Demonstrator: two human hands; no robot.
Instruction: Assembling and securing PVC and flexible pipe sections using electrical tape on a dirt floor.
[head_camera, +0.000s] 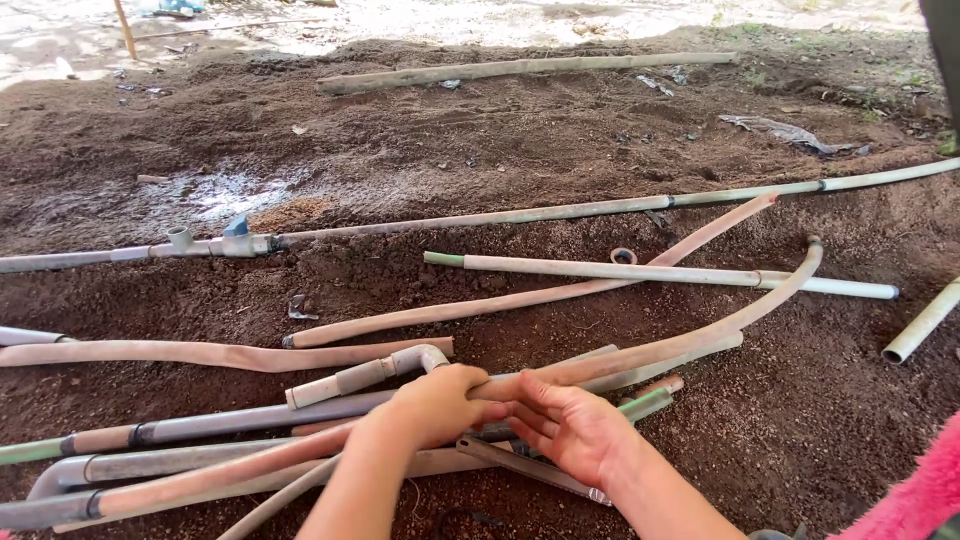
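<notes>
Setting: bare brown soil is seen, strewn with pipes and hoses.
Left hand: closed around a long, curved, mud-stained hose.
Right hand: laid open beside the left, fingers touching the same hose.
Nearby: a grey pipe with an elbow joint lies just behind the left hand.
Farther back: a long pipe with a blue valve is laid across damp ground.

Dusty reddish-brown hose, grey-white pipes with green ends, blue valve, dark brown soil, pink cloth.
</notes>
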